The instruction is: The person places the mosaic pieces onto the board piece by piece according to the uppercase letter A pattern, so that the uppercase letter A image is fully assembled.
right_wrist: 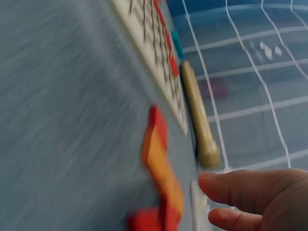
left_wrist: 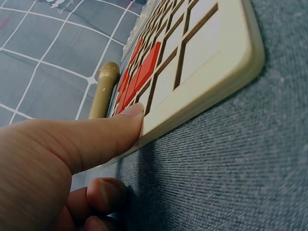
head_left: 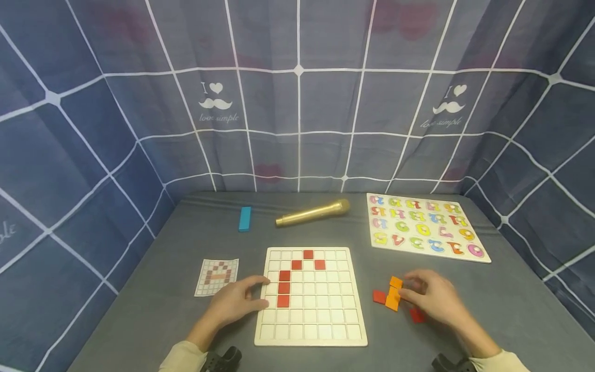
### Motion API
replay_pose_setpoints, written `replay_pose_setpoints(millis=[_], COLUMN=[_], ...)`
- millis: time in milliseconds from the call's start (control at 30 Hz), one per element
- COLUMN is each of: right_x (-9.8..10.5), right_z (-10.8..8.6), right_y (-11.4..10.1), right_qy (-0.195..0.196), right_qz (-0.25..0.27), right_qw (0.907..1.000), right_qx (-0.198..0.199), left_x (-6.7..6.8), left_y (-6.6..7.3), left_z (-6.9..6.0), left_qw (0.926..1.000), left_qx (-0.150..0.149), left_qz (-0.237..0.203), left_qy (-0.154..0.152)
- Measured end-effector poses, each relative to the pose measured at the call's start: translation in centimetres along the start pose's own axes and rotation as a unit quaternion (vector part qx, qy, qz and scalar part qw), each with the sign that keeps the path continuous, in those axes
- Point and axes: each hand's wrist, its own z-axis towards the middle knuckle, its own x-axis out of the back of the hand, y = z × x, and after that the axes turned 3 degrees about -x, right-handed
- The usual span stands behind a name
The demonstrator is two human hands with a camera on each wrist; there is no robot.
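A cream grid board lies on the grey cloth, with several red square tiles set in its upper and left cells. My left hand rests at the board's left edge. In the left wrist view its thumb touches the rim, while other fingers bend below. To the board's right, my right hand hovers by a few orange tiles, thumb and index apart. The right wrist view, blurred, shows nothing between those fingers. Loose red tiles lie beside the orange ones, one partly under the hand.
A small printed pattern card lies left of the board. Behind the board are a blue block and a gold microphone. A number puzzle board sits at the back right. Checked curtains enclose the table.
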Motion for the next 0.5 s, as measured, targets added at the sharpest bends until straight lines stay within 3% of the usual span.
replay_pose_setpoints(millis=[200,500], right_x=[-0.2,-0.6], right_z=[-1.8,-3.4], right_y=[2.0,2.5], right_qy=[-0.04,-0.02], right_qz=[-0.018,-0.035], right_qw=[0.9978,0.9973], right_qx=[-0.05,-0.061], left_x=[0.0,0.1], left_y=[-0.3,0.0], left_z=[0.0,0.1], left_qw=[1.0,1.0], left_qx=[0.006,0.002], left_qz=[-0.006,-0.007], left_qy=[0.001,-0.005])
